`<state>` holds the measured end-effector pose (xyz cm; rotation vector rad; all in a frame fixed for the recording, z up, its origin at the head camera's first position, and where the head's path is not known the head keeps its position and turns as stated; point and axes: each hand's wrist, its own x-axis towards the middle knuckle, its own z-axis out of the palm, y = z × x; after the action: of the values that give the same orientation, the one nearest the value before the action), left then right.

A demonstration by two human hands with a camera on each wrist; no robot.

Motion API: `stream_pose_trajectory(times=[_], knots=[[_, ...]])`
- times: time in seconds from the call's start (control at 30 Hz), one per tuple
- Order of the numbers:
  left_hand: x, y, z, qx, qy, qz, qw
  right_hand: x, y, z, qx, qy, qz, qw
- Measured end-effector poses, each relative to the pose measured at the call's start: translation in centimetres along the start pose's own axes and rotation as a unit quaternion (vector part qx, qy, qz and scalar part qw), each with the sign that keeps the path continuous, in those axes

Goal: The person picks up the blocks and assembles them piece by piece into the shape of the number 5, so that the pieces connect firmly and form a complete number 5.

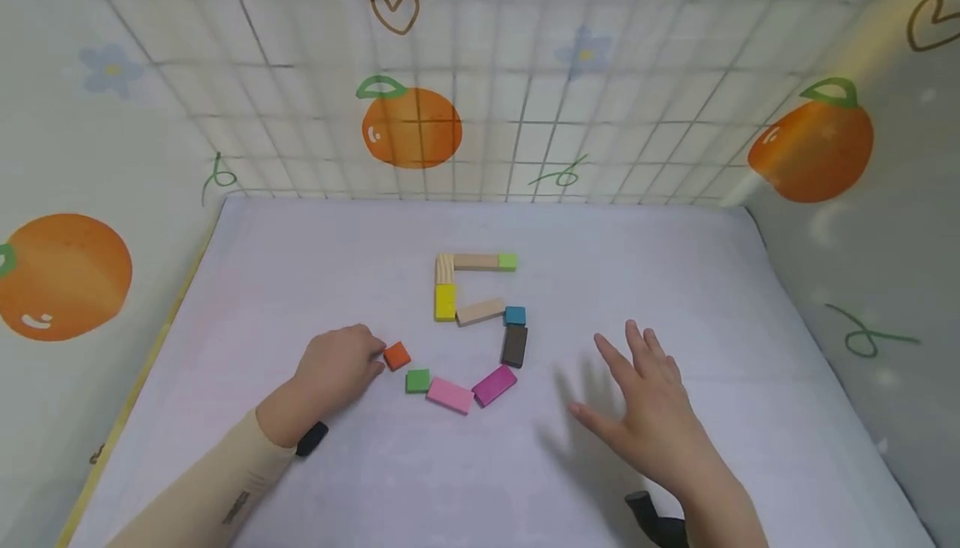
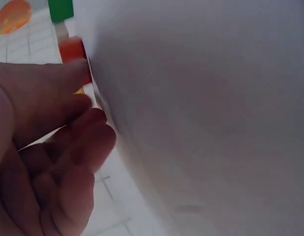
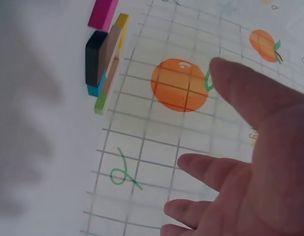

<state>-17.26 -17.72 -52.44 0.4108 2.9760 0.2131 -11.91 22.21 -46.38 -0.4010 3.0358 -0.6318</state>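
Observation:
In the head view my left hand (image 1: pixel 335 371) is low over the table, its thumb and forefinger tips at the left corner of an orange block (image 1: pixel 397 356). The left wrist view has the thumb in front of that block (image 2: pixel 71 49), the other fingers loosely bent; no grip shows. A green block (image 1: pixel 417 381) lies near the orange one, followed by a pink block (image 1: pixel 450 395) and a magenta block (image 1: pixel 495 386). My right hand (image 1: pixel 648 414) hovers right of the blocks, fingers spread and holding nothing.
The curving row continues with a black block (image 1: pixel 514 346), a blue block (image 1: pixel 515 315), a tan block (image 1: pixel 481 312), a yellow block (image 1: pixel 445 303), a striped wooden block (image 1: pixel 445 268), another tan block (image 1: pixel 476 262) and a light green block (image 1: pixel 507 262). A printed curtain (image 1: pixel 315 131) backs the white table (image 1: pixel 637 256).

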Motion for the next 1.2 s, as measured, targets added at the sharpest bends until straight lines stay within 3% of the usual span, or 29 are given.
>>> stream_pose_trajectory(times=[0.23,0.47,1.2], knots=[[1.7,0.7,-0.5,0.006,-0.035,-0.002,0.9994,0.5,0.1,-0.2,0.006,0.002,-0.015,1.000],[2.4,1.7,-0.7,0.008,-0.050,0.024,0.9984,1.2,-0.3,0.1,0.005,-0.009,-0.013,1.000],[2.0,2.2,-0.9,0.030,-0.060,0.028,0.9973,2.0,-0.8,0.9,0.004,-0.022,-0.026,0.999]])
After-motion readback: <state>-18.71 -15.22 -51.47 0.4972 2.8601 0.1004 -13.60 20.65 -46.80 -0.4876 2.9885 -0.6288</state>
